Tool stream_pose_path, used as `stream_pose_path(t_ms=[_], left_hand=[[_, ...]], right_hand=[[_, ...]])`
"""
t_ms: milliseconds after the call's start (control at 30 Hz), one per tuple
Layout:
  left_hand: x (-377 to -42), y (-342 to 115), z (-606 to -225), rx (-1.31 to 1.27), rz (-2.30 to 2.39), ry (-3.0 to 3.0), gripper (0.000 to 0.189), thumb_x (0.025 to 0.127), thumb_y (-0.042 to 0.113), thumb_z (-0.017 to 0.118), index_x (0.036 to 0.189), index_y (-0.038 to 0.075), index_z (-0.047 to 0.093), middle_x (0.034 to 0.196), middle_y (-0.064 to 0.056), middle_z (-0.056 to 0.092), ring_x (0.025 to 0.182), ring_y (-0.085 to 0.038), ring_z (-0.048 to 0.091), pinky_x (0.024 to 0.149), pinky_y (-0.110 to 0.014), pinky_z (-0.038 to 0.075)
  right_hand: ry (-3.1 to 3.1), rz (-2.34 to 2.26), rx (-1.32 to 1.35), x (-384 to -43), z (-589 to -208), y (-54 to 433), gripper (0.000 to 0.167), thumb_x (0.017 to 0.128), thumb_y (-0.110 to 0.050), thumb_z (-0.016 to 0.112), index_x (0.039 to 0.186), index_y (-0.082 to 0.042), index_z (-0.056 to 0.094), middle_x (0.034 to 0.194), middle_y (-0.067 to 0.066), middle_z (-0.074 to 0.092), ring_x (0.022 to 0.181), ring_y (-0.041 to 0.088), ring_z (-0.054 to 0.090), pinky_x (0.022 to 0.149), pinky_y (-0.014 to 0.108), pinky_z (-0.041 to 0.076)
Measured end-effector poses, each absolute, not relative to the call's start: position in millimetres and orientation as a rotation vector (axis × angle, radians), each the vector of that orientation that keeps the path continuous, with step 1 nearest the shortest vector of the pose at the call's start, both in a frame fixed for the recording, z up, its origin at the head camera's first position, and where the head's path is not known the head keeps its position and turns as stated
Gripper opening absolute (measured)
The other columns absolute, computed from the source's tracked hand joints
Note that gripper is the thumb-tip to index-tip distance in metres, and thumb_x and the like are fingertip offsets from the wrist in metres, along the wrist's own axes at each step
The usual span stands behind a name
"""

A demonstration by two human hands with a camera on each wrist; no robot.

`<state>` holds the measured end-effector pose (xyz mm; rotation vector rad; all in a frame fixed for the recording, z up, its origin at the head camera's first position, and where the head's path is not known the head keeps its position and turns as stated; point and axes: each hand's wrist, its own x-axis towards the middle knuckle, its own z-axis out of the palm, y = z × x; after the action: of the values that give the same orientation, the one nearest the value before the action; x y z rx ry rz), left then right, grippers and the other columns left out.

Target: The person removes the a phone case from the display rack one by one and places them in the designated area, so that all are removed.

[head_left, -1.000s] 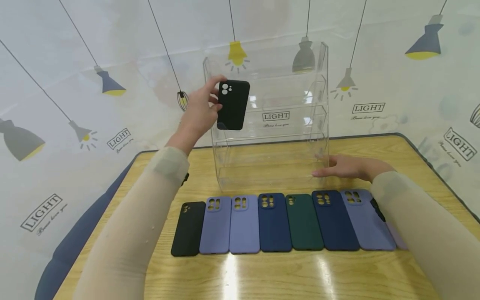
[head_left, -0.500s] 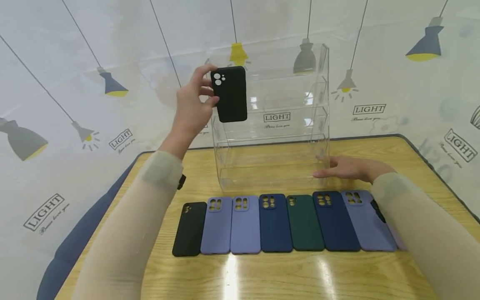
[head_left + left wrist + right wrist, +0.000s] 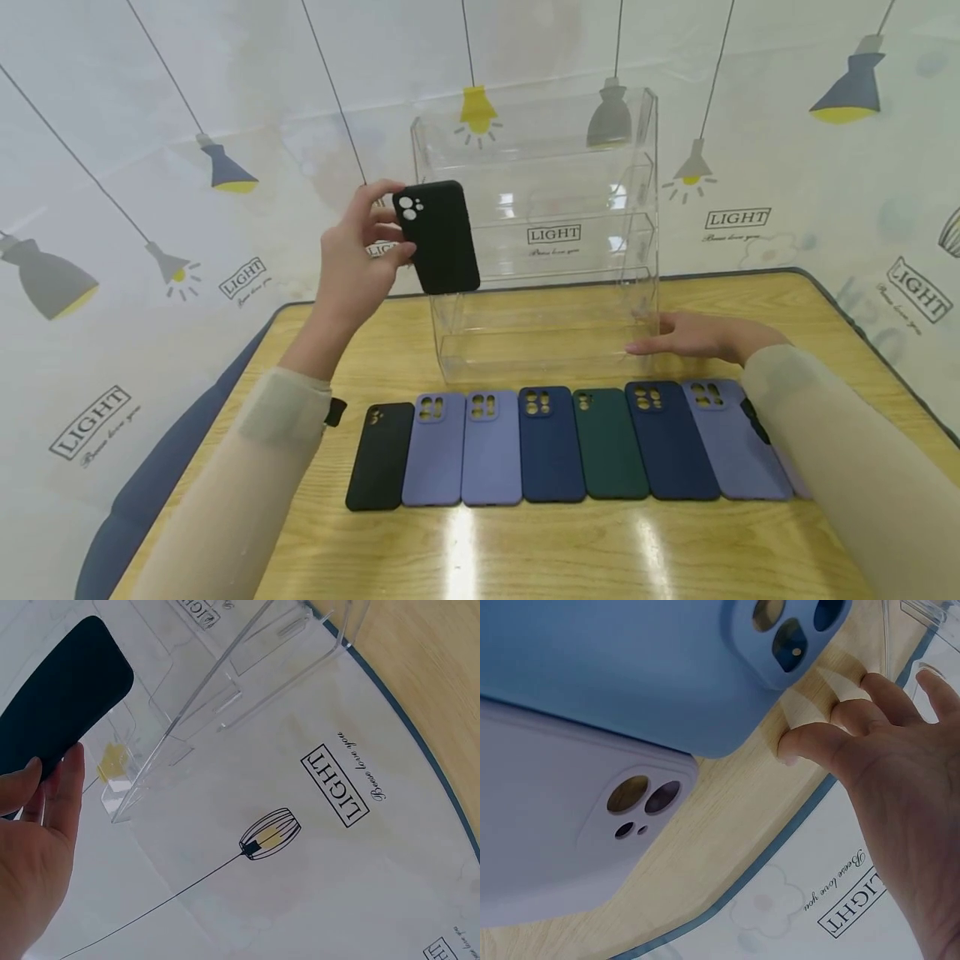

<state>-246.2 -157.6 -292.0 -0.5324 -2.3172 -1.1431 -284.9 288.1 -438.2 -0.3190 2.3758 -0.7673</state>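
Note:
My left hand [image 3: 354, 262] pinches a black phone case [image 3: 438, 242] by its left edge, with thumb in front and fingers behind. The case is raised before the left side of a clear acrylic display rack [image 3: 543, 362], its camera holes facing me. In the left wrist view the same phone case [image 3: 71, 686] appears dark, at upper left. My right hand [image 3: 701, 335] holds the rack's lower right corner, its thumb reaching across the front. In the right wrist view the right hand [image 3: 904, 776] has bent fingers; their contact with the clear plastic is hard to make out.
A row of phone cases lies before the rack: a black case [image 3: 380, 457], lavender cases [image 3: 435, 454], dark blue cases [image 3: 552, 454] and a green case [image 3: 611, 450]. My right sleeve [image 3: 847, 450] partly covers the row's right end. A lamp-patterned backdrop [image 3: 315, 100] surrounds the wooden table [image 3: 555, 554].
My left hand first rose with the black phone case, then came down and left, tilting the case a little. The right hand, the rack and the row of cases have stayed put.

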Motion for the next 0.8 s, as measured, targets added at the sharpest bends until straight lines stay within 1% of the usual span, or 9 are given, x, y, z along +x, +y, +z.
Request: stream_pose_path(t_ms=[67,200,233,300,400,567,700,767,800], left_hand=[[-240,-164,-297,-0.528,-1.121,-2.332,0.063,0.096,-0.008,0.072,0.149,0.021,0.055,0.123,-0.016,0.076,0.101,-0.028,0.078,0.077,-0.017,0.062],[-232,-175,-306,-0.53,-1.055,-2.361,0.062,0.095,-0.009,0.073,0.148,0.018,0.055,0.12,-0.018,0.076,0.1,-0.031,0.079,0.071,-0.011,0.055],[-231,-177,-308,-0.531,-1.052,-2.366,0.062,0.094,-0.01,0.073,0.148,0.018,0.055,0.119,-0.018,0.076,0.099,-0.032,0.079,0.069,-0.007,0.053],[-229,-182,-312,-0.524,-1.032,-2.382,0.063,0.094,-0.01,0.073,0.148,0.018,0.056,0.118,-0.019,0.077,0.099,-0.033,0.079,0.069,-0.006,0.052],[-223,-190,-318,-0.515,-1.035,-2.4,0.064,0.093,-0.011,0.073,0.148,0.018,0.056,0.117,-0.02,0.077,0.099,-0.034,0.079,0.071,-0.004,0.053],[-212,-201,-329,-0.485,-1.057,-2.424,0.067,0.092,-0.014,0.072,0.148,0.017,0.055,0.116,-0.022,0.077,0.098,-0.036,0.079,0.072,-0.003,0.052],[-205,-208,-337,-0.453,-1.055,-2.438,0.067,0.091,-0.016,0.072,0.147,0.016,0.055,0.113,-0.022,0.077,0.097,-0.037,0.079,0.069,-0.003,0.052],[-200,-211,-340,-0.433,-1.024,-2.46,0.066,0.091,-0.015,0.073,0.147,0.016,0.055,0.112,-0.022,0.077,0.097,-0.036,0.08,0.07,-0.008,0.054],[-197,-212,-341,-0.424,-1.013,-2.472,0.066,0.091,-0.014,0.073,0.147,0.016,0.055,0.112,-0.021,0.077,0.097,-0.036,0.08,0.072,-0.013,0.057]], right_hand=[[2.376,-0.765,-0.32,-285,-438,288,0.111,0.098,-0.073,0.058,0.173,-0.016,0.002,0.176,0.031,0.002,0.16,0.059,0.006,0.124,0.079,0.023],[2.368,-0.769,-0.32,-284,-440,289,0.11,0.098,-0.075,0.058,0.173,-0.021,-0.001,0.177,0.03,0.001,0.16,0.058,0.005,0.124,0.079,0.022],[2.368,-0.768,-0.32,-284,-440,290,0.11,0.098,-0.075,0.057,0.173,-0.021,-0.001,0.177,0.03,0.0,0.16,0.059,0.004,0.124,0.08,0.022],[2.366,-0.771,-0.32,-284,-441,290,0.109,0.098,-0.075,0.057,0.173,-0.023,-0.002,0.177,0.03,-0.001,0.16,0.059,0.004,0.124,0.08,0.021],[2.375,-0.766,-0.324,-284,-442,290,0.109,0.098,-0.076,0.056,0.173,-0.022,-0.001,0.177,0.03,0.0,0.16,0.059,0.004,0.123,0.08,0.022],[2.388,-0.762,-0.329,-285,-441,290,0.109,0.097,-0.076,0.057,0.173,-0.022,0.0,0.177,0.03,0.003,0.16,0.059,0.005,0.123,0.08,0.022],[2.385,-0.758,-0.331,-284,-440,289,0.108,0.098,-0.076,0.056,0.173,-0.023,-0.001,0.177,0.029,0.001,0.16,0.059,0.002,0.123,0.081,0.021],[2.384,-0.758,-0.334,-284,-440,289,0.108,0.098,-0.076,0.056,0.173,-0.023,-0.001,0.177,0.029,0.001,0.16,0.059,0.002,0.123,0.081,0.021],[2.382,-0.759,-0.335,-284,-440,288,0.108,0.098,-0.076,0.056,0.173,-0.022,-0.001,0.177,0.029,0.0,0.16,0.059,0.002,0.123,0.081,0.02]])
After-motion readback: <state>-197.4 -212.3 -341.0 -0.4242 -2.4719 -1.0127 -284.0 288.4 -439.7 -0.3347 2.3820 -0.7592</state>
